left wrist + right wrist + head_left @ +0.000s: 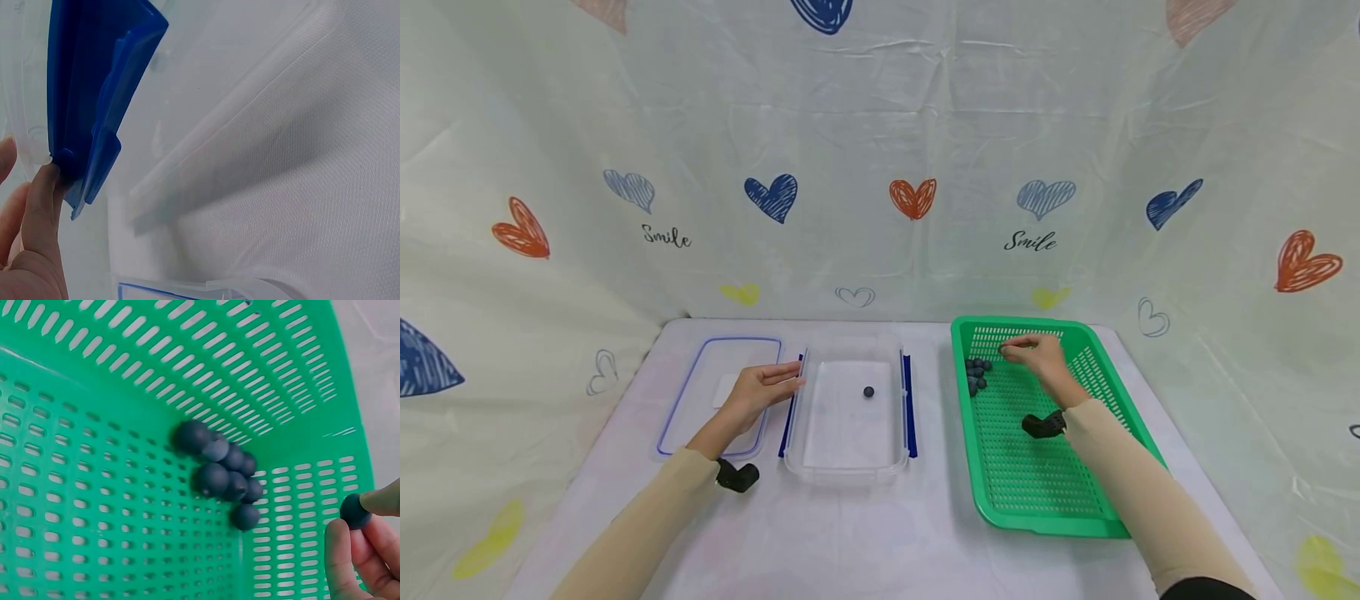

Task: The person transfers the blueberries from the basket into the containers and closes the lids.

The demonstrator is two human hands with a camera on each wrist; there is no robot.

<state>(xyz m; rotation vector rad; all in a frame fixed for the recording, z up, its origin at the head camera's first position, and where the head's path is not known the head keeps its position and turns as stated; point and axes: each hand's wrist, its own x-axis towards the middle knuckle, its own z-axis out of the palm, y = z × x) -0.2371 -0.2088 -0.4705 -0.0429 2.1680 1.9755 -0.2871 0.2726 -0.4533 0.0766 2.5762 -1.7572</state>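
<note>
Head: one box (850, 475) mid-table (925, 542), one lid (696, 404) at its 9 o'clock, one basket (1022, 487) at 3, probably for short reaches. Box has two clips (911, 406), one berry (868, 392) toward 1 o'clock.
Left wrist: left hand (40, 244) touches box by one clip, grip nearly straight, likely steadying it.
Right wrist: right hand (369, 556) pinches one berry (355, 513), fingertips only, likely for gentleness; about nine more (214, 479) heaped in basket, some partly hidden.

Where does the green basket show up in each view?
Head: the green basket stands right of centre on the table.
Left wrist: not in it.
Right wrist: it fills most of the picture.
Shared landmark, head and right wrist only: the cluster of dark berries inside it.
</note>
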